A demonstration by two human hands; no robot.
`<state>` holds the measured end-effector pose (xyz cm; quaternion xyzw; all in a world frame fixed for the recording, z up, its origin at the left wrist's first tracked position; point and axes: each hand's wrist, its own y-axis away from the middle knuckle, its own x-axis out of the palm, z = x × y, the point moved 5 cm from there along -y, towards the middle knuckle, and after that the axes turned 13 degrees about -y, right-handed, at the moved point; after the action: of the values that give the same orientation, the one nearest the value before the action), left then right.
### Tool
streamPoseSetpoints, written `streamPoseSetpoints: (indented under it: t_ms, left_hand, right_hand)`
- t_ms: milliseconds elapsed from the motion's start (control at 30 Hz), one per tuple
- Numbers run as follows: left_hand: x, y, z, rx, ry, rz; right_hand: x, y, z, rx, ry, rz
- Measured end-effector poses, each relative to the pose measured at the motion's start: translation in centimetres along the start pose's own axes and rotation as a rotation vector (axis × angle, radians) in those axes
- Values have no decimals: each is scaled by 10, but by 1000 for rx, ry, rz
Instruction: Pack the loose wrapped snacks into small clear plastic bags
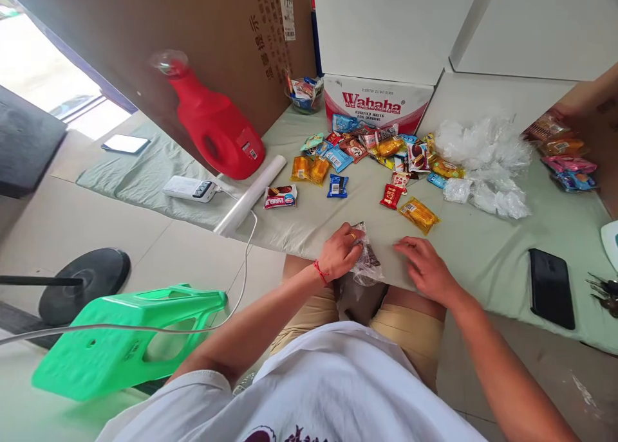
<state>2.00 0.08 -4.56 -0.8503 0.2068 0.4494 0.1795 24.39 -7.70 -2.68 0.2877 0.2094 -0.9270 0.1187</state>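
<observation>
Left grip [338,253] pinches the clear bag [369,263], its long way running 11 to 5 o'clock; empty right grip [427,269], fingers apart, has it at 9 o'clock.

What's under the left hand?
Under the left hand: a crinkled clear plastic bag at the near edge of the table, something dark brown showing through. The fingers cover part of it; can't tell what's inside.

Snack packets [339,157] lie on the table [487,255] before a carton [381,98], between jug [217,130] and bags [483,147].
</observation>
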Motion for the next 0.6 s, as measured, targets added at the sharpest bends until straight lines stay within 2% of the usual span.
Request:
streamPoseSetpoints:
  t_ms: [133, 200, 300, 367, 467, 600]
  left_hand:
    - [2, 4, -5, 52, 80, 4]
    - [4, 6, -4, 51, 64, 7]
    - [7, 8, -4, 87, 30, 35]
    - [7, 8, -4, 126, 30, 43]
    - [3, 8, -1, 126, 110, 2]
    - [4, 9, 4, 91, 197, -51]
  right_hand:
    - [41, 2, 5, -124, 184, 165]
    - [55, -2, 17, -180, 197, 156]
    - [63, -18, 28, -199, 64, 145]
    - [62, -33, 24, -128, -58, 106]
    - [60, -53, 4, 85, -203, -51]
    - [70, -60, -19, 317, -321, -194]
